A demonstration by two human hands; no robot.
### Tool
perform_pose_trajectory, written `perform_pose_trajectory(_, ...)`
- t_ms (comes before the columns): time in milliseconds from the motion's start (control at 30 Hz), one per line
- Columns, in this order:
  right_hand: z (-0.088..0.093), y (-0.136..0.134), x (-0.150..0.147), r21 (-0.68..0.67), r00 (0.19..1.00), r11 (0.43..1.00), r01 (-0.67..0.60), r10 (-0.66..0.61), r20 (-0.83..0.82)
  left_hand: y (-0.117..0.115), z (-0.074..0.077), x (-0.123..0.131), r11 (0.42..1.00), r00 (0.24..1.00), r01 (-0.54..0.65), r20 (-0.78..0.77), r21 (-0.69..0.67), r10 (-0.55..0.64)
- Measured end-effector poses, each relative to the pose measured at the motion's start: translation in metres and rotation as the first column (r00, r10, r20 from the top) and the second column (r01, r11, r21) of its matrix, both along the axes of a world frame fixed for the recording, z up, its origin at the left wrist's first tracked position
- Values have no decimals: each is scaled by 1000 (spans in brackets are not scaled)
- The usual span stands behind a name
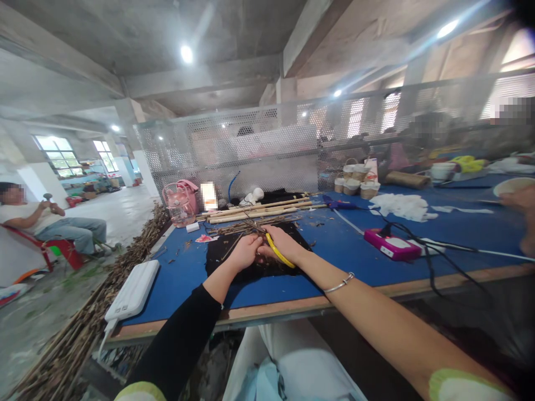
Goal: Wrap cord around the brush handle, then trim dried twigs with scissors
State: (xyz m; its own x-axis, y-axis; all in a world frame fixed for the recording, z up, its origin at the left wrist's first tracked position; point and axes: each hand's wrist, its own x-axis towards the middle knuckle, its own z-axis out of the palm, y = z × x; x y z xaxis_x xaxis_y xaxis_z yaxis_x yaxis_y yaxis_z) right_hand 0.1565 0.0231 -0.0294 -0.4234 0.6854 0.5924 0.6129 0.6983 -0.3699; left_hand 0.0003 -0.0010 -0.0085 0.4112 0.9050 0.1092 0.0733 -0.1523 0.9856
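Observation:
My right hand is closed around yellow-handled scissors, whose dark blades point forward and left over the sticks. Close against it, my left hand is shut, fingers pinched together on what looks like a thin dark twig. Its grip is partly hidden by the fingers. Both hands are above a black cloth strewn with plant scraps. Just beyond lie thin brown twigs and longer pale sticks.
A white power bank lies at the blue table's left edge. Rightward are a magenta box with cables, white fluff and small pots. Pink bottle stands behind. Bundled stalks and a seated person are left.

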Motion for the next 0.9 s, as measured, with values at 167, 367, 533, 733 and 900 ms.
perform_pose_trajectory(167, 1, -1, 0, -13, 1000, 1000, -6, 6, -13, -1, 1, -1, 1000, 999, 26, 33, -14, -26)
perform_pose_trajectory(367, 12, -12, -3, -59, 997, 997, -49, 46, -60, -2, 2, -1, 997, 997, 56, 54, -48, -53)
perform_pose_trajectory(533, 15, -15, -2, -131, 998, 990, 52, -54, -11, -2, 0, -1, 998, 998, 42, 47, -45, -40)
perform_pose_trajectory(733, 12, -16, -3, -162, 993, 980, 118, -116, 27, -3, 1, 0, 997, 998, 50, 48, -58, -47)
perform_pose_trajectory(900, 14, -8, 1, -120, 981, 987, 109, -126, -149, -1, 3, 0, 995, 994, -96, 53, -13, 96)
